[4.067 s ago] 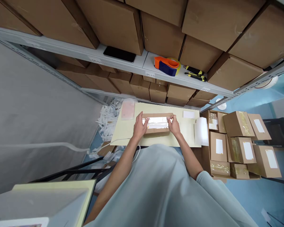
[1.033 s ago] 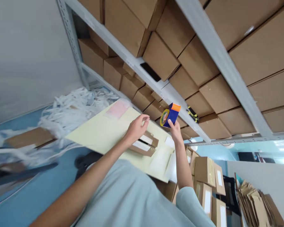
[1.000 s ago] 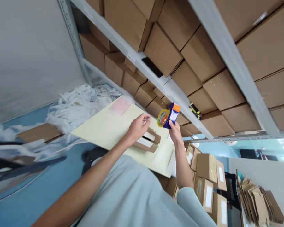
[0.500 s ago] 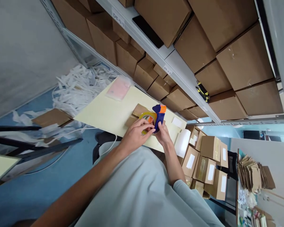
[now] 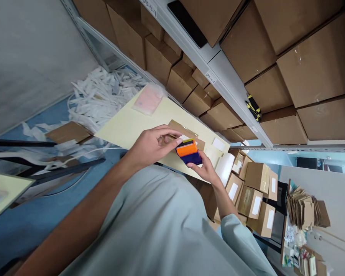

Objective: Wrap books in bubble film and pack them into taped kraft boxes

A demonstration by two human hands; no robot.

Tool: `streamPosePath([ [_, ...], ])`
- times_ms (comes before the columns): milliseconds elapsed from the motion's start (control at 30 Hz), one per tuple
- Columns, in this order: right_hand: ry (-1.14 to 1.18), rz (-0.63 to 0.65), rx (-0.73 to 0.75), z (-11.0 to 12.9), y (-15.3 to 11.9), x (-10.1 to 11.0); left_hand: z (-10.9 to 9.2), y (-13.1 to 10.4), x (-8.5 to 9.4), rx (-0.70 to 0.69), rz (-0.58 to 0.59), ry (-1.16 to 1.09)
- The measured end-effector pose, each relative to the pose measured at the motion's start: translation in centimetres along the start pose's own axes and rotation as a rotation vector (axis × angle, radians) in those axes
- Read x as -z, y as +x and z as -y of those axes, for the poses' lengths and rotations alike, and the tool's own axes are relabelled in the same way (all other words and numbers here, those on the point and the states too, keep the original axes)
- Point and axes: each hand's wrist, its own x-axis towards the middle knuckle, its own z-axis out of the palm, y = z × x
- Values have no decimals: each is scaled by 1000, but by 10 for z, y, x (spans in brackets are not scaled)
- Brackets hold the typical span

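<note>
My right hand (image 5: 206, 168) grips a tape dispenser (image 5: 189, 158) with a dark blue body and an orange front part. It is held above the pale yellow table (image 5: 123, 128), its orange side turned up toward me. My left hand (image 5: 151, 147) is just left of it, fingers stretched and apart, with the thumb tip touching or very near the dispenser's edge. Any tape end at those fingertips is too small to make out. Behind both hands a cardboard box (image 5: 178, 125) with shiny tape on it lies on the table, partly hidden by my left hand and the dispenser.
A pink packet (image 5: 148, 99) and a white label (image 5: 218, 144) lie on the table, and a white roll (image 5: 224, 168) stands at its right end. Boxes (image 5: 254, 176) are stacked to the right. Shelving (image 5: 186, 50) with cartons runs behind. Shredded paper (image 5: 94, 99) heaps on the left floor.
The dispenser has turned in my right hand, so the yellow tape roll is mostly hidden and the orange part faces me. My left hand has moved left, off the roll, toward the dispenser's edge.
</note>
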Motion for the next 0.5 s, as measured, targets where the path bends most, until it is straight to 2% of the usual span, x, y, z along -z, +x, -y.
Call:
streamPosePath([
  [133,-136,66,17,4,-6,8,9,-2,0,40,60,13],
  [267,-234,134,-9,12,-8,15,23,-9,-3,143,38,7],
  [367,-219,180,-30,16,-5,15,39,-12,-10,220,-1,-55],
  [500,-92,227,-124,15,4,3,69,-16,-19,305,-5,-134],
])
